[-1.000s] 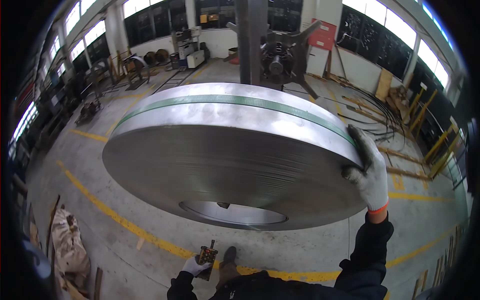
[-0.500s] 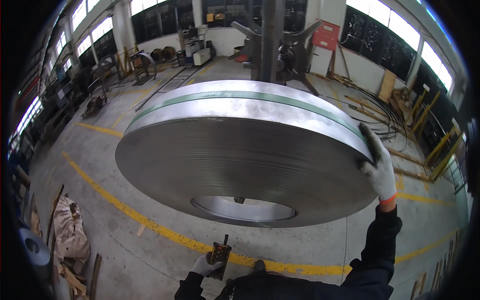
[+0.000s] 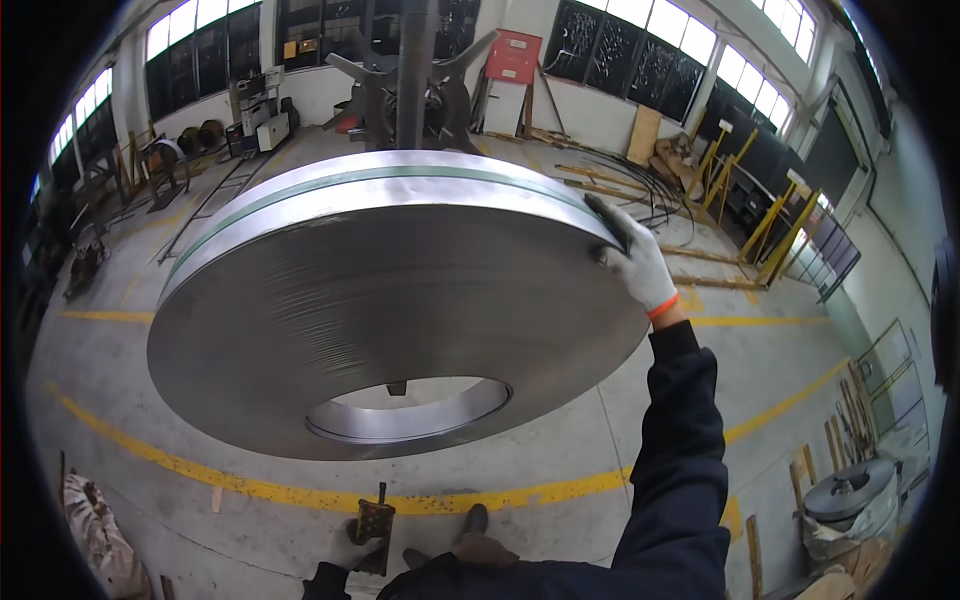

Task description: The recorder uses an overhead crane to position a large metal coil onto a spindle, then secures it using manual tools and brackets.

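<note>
A large steel strip coil (image 3: 400, 280) stands tilted in front of me, with its broad grey face toward me and a green strap (image 3: 400, 172) running along its rim. My right hand (image 3: 640, 265), in a white glove with dark fingertips, grips the coil's upper right edge; the thumb is on the face and the fingers reach over the rim. Low down, my gloved left hand (image 3: 343, 550) is closed round a handheld remote control (image 3: 375, 518) with yellow parts, small buttons and a short antenna. A small dark block (image 3: 398, 388) shows at the coil's centre hole.
Behind the coil rises a dark steel post (image 3: 413, 80), near a machine with spread arms (image 3: 460, 60). A yellow floor line (image 3: 270, 492) curves past my shoes (image 3: 476, 518). Yellow stands (image 3: 790, 240) and timber lie to the right. A smaller coil (image 3: 850, 490) sits at lower right.
My view has turned to the right, so the coil, both hands and the background sit farther left in the picture. Both hands keep their hold.
</note>
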`<action>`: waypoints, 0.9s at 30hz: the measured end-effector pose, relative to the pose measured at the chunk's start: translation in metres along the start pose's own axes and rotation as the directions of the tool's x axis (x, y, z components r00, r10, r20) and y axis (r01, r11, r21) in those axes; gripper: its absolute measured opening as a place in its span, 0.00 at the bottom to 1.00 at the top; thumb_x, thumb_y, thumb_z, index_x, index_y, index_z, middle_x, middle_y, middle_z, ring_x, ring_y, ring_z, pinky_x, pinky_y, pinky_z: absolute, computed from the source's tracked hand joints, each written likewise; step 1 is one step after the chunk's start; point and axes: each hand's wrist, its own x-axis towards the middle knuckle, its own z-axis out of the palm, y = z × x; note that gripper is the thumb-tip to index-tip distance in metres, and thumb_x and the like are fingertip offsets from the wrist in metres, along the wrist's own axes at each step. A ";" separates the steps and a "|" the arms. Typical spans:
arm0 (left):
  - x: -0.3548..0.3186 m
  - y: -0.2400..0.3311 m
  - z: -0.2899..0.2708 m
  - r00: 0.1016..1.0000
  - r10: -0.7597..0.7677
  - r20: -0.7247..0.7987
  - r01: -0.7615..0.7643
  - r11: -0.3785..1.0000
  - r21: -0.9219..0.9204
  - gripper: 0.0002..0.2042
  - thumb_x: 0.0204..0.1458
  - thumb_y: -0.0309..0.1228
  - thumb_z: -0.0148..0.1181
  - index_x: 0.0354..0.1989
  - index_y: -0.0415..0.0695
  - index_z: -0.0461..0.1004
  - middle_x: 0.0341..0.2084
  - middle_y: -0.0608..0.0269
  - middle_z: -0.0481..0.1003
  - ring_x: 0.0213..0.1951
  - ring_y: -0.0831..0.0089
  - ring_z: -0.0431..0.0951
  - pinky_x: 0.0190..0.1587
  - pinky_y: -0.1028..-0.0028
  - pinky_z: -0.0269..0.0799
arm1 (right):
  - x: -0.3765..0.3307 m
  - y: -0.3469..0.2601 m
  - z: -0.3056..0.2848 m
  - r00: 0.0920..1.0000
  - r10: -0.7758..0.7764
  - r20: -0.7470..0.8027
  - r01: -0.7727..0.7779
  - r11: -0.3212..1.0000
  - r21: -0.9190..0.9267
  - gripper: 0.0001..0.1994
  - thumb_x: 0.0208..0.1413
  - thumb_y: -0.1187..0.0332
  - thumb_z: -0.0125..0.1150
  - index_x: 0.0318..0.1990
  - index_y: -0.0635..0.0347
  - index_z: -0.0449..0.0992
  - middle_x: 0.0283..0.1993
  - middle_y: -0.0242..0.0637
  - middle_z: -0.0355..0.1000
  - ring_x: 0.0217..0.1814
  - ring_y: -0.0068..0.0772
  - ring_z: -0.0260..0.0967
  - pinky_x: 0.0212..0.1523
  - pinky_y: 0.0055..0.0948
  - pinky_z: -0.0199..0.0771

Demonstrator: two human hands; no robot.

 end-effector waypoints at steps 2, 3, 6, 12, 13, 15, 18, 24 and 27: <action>-0.006 -0.014 0.005 1.000 -0.012 0.006 0.012 0.999 0.047 0.33 0.43 0.43 0.81 0.51 0.32 0.75 0.42 0.56 0.81 0.44 0.73 0.80 0.49 0.69 0.78 | -0.005 -0.004 -0.008 1.000 -0.017 0.002 0.017 1.000 -0.017 0.36 0.47 0.65 0.70 0.66 0.65 0.70 0.59 0.54 0.74 0.62 0.50 0.72 0.65 0.36 0.68; -0.010 -0.015 0.012 1.000 -0.014 0.015 0.014 0.999 0.045 0.34 0.43 0.45 0.81 0.51 0.32 0.75 0.42 0.56 0.81 0.43 0.73 0.81 0.49 0.69 0.77 | -0.008 -0.005 -0.013 0.999 -0.032 0.007 0.032 0.997 -0.067 0.36 0.48 0.63 0.70 0.66 0.65 0.70 0.60 0.54 0.74 0.62 0.50 0.73 0.64 0.37 0.69; -0.018 -0.006 0.029 1.000 0.003 0.021 -0.006 0.994 0.111 0.34 0.43 0.47 0.80 0.51 0.32 0.76 0.41 0.56 0.82 0.42 0.71 0.82 0.48 0.69 0.78 | -0.015 -0.011 -0.024 0.999 -0.024 0.030 0.027 0.996 -0.081 0.36 0.49 0.60 0.71 0.66 0.65 0.70 0.60 0.55 0.74 0.62 0.52 0.72 0.64 0.38 0.69; -0.024 0.003 0.067 0.997 0.061 0.042 -0.065 0.992 0.109 0.30 0.45 0.47 0.78 0.49 0.37 0.78 0.40 0.56 0.82 0.42 0.70 0.82 0.46 0.68 0.78 | -0.022 -0.013 -0.039 0.999 -0.023 0.048 0.029 0.992 -0.121 0.36 0.50 0.59 0.71 0.67 0.63 0.70 0.62 0.55 0.73 0.65 0.53 0.70 0.67 0.38 0.67; -0.029 0.005 0.074 0.998 0.056 0.026 -0.058 0.993 0.100 0.30 0.45 0.47 0.77 0.49 0.36 0.78 0.40 0.56 0.82 0.42 0.70 0.82 0.47 0.68 0.78 | -0.024 -0.013 -0.038 0.999 -0.022 0.049 0.028 0.992 -0.121 0.36 0.50 0.59 0.71 0.67 0.63 0.70 0.62 0.55 0.73 0.65 0.53 0.70 0.67 0.38 0.67; -0.037 0.011 0.084 0.998 0.055 -0.016 -0.053 0.993 0.110 0.29 0.46 0.46 0.78 0.50 0.36 0.78 0.41 0.56 0.82 0.43 0.69 0.82 0.49 0.68 0.77 | -0.028 -0.009 -0.039 0.998 -0.036 0.057 0.043 0.991 -0.123 0.36 0.50 0.61 0.71 0.67 0.63 0.70 0.62 0.55 0.73 0.64 0.52 0.71 0.66 0.38 0.67; -0.042 0.009 0.102 0.995 0.088 -0.050 -0.090 0.996 -0.027 0.30 0.46 0.44 0.78 0.51 0.36 0.77 0.41 0.56 0.82 0.44 0.69 0.82 0.51 0.68 0.77 | -0.034 -0.009 -0.053 0.998 -0.044 0.052 0.049 0.994 -0.101 0.34 0.50 0.62 0.70 0.67 0.63 0.71 0.61 0.55 0.74 0.63 0.51 0.72 0.65 0.38 0.68; -0.047 -0.007 0.119 0.998 0.065 -0.026 -0.065 0.998 0.006 0.31 0.46 0.44 0.79 0.54 0.35 0.75 0.45 0.55 0.82 0.45 0.69 0.82 0.51 0.68 0.77 | -0.052 0.006 -0.059 0.999 -0.038 0.018 0.038 0.999 -0.006 0.33 0.50 0.70 0.68 0.67 0.63 0.71 0.58 0.54 0.76 0.60 0.40 0.75 0.63 0.33 0.71; -0.049 0.011 0.129 0.996 0.090 0.017 -0.090 0.996 -0.018 0.32 0.46 0.44 0.79 0.53 0.35 0.74 0.44 0.56 0.81 0.46 0.68 0.82 0.51 0.69 0.77 | -0.058 0.015 -0.062 0.999 -0.005 0.044 0.006 1.000 -0.016 0.34 0.50 0.70 0.66 0.68 0.63 0.69 0.62 0.55 0.74 0.64 0.43 0.72 0.66 0.34 0.68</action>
